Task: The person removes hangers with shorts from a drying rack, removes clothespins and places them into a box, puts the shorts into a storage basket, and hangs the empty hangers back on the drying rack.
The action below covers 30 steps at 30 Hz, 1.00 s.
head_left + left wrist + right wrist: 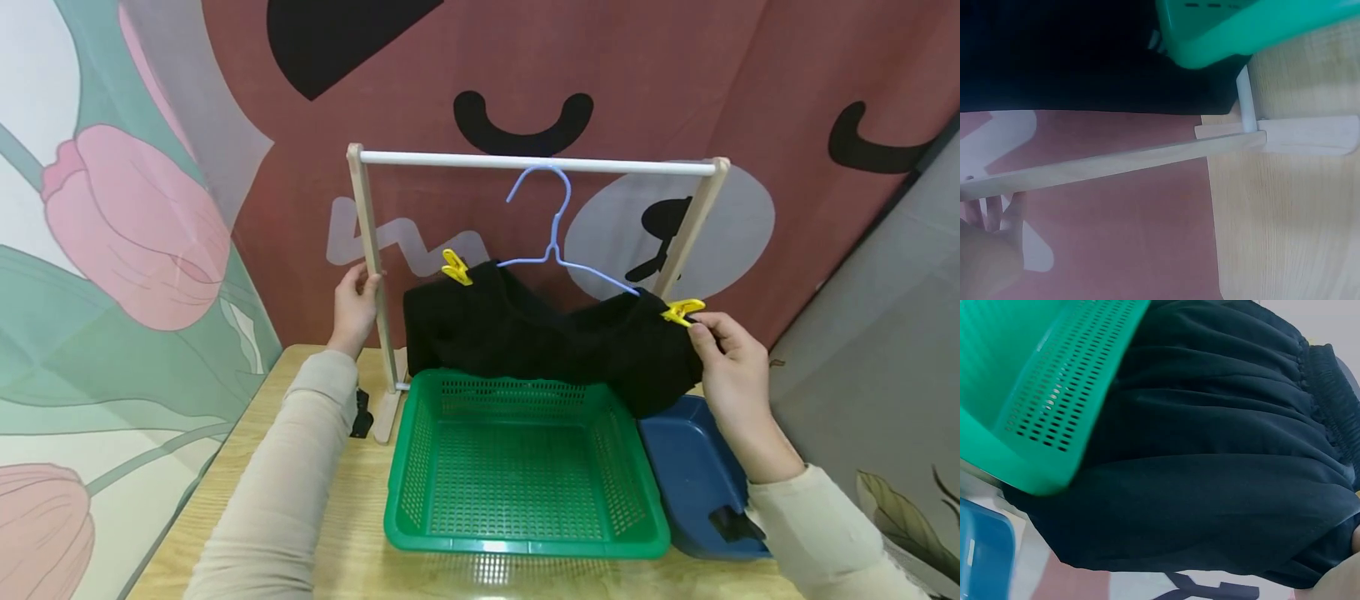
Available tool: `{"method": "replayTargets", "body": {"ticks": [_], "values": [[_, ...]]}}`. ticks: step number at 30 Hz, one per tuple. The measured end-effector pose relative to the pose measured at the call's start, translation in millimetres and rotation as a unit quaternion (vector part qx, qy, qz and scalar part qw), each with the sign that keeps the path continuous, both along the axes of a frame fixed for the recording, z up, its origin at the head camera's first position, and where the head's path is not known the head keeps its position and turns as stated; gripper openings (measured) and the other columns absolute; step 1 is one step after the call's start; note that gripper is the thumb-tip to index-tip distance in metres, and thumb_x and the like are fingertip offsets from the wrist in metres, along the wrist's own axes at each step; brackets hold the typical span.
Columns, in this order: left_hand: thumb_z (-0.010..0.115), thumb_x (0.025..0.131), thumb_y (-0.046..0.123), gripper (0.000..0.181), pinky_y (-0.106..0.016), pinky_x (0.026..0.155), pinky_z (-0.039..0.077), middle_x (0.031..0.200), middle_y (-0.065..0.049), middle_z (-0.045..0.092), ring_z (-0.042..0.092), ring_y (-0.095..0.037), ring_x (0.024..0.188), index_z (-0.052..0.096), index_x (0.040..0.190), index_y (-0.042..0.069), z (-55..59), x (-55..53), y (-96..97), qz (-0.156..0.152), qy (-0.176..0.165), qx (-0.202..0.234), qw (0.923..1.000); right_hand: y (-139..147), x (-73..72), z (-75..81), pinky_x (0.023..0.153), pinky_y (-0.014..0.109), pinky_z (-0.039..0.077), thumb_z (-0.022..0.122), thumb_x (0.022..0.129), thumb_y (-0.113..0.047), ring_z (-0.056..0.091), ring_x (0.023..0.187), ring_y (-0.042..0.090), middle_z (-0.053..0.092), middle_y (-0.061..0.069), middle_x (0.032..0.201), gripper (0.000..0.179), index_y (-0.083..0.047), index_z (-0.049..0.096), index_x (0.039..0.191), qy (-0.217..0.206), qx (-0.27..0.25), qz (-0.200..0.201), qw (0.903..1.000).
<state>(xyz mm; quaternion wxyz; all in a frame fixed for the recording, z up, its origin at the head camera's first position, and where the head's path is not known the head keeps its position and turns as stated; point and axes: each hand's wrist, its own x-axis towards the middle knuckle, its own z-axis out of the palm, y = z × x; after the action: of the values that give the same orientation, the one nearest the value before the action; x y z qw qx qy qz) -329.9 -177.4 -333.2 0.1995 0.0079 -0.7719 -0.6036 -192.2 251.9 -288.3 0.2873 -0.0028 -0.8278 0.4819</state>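
A black elastic-waisted garment (525, 333) hangs spread behind the green basket, its gathered waistband visible in the right wrist view. A blue hanger (555, 242) rises from its top edge, hook at the rack's white rod (450, 160); whether the rod bears it I cannot tell. Yellow clothespins sit at the left (456, 268) and right (682, 312) of the waist. My right hand (735, 371) pinches the garment's right edge, close beside the right clothespin. My left hand (354, 308) grips the rack's left wooden upright (1104, 164), fingers partly hidden behind it.
On the wooden table (352, 517), the green basket (525, 548) stands in front of the rack. A blue tray (690, 467) lies to its right, partly under my right forearm. The rack's left foot (1310, 134) rests on the table. A patterned curtain (637, 75) hangs behind.
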Motion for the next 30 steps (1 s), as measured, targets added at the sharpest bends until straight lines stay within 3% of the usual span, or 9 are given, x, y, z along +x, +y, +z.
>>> {"method": "replayTargets", "body": {"ticks": [8, 13, 17, 21, 25, 30], "values": [[0.050, 0.104, 0.026, 0.046, -0.040, 0.107, 0.041, 0.138, -0.016, 0.056, 0.050, -0.028, 0.130, 0.049, 0.145, 0.005, 0.6, 4.0, 0.1, -0.011, -0.002, 0.030, 0.9995, 3, 7.5, -22.3, 0.076, 0.010, 0.040, 0.054, 0.104, -0.012, 0.051, 0.091, -0.002, 0.056, -0.030, 0.091, 0.018, 0.001, 0.063, 0.109, -0.026, 0.011, 0.004, 0.9996], [0.054, 0.103, 0.031, 0.052, -0.038, 0.109, 0.038, 0.145, -0.014, 0.049, 0.047, -0.026, 0.134, 0.045, 0.148, 0.008, -6.0, 11.7, -5.0, -0.022, 0.005, 0.044, 0.9988, 3, 10.4, -34.7, 0.073, 0.009, 0.041, 0.055, 0.102, -0.007, 0.052, 0.085, -0.005, 0.056, -0.029, 0.088, 0.016, 0.006, 0.064, 0.107, -0.013, 0.027, 0.011, 0.9995], [0.058, 0.101, 0.037, 0.053, -0.037, 0.107, 0.041, 0.144, -0.008, 0.052, 0.049, -0.022, 0.130, 0.049, 0.146, 0.012, -10.5, 21.8, -9.3, 0.002, 0.004, 0.039, 0.9992, 3, 10.6, -40.0, 0.070, 0.010, 0.041, 0.056, 0.099, 0.003, 0.052, 0.078, -0.004, 0.058, -0.026, 0.084, 0.010, 0.009, 0.064, 0.099, 0.021, 0.017, 0.022, 0.9994], [0.060, 0.099, 0.040, 0.051, -0.037, 0.105, 0.042, 0.140, -0.005, 0.056, 0.051, -0.018, 0.126, 0.055, 0.142, 0.014, -13.6, 33.7, -13.0, 0.024, 0.010, 0.037, 0.9990, 2, 11.3, -43.1, 0.072, 0.010, 0.041, 0.055, 0.098, 0.005, 0.053, 0.081, -0.003, 0.059, -0.024, 0.085, 0.012, 0.001, 0.066, 0.095, 0.030, -0.010, 0.032, 0.9990], [0.060, 0.099, 0.039, 0.050, -0.037, 0.107, 0.040, 0.138, -0.006, 0.058, 0.052, -0.018, 0.126, 0.056, 0.141, 0.011, -15.5, 46.5, -15.2, -0.005, 0.019, 0.026, 0.9995, 2, 12.6, -46.5, 0.074, 0.010, 0.042, 0.054, 0.100, 0.003, 0.053, 0.084, -0.002, 0.060, -0.020, 0.088, 0.014, -0.003, 0.066, 0.096, 0.022, -0.028, 0.039, 0.9986], [0.056, 0.102, 0.036, 0.047, -0.039, 0.109, 0.037, 0.142, -0.006, 0.055, 0.050, -0.019, 0.129, 0.055, 0.142, 0.011, -15.3, 64.8, -13.5, -0.075, 0.024, 0.007, 0.9969, 2, 13.7, -48.7, 0.073, 0.010, 0.041, 0.054, 0.100, 0.001, 0.052, 0.084, -0.002, 0.058, -0.022, 0.087, 0.012, -0.003, 0.064, 0.096, 0.014, -0.025, 0.034, 0.9990]]}}
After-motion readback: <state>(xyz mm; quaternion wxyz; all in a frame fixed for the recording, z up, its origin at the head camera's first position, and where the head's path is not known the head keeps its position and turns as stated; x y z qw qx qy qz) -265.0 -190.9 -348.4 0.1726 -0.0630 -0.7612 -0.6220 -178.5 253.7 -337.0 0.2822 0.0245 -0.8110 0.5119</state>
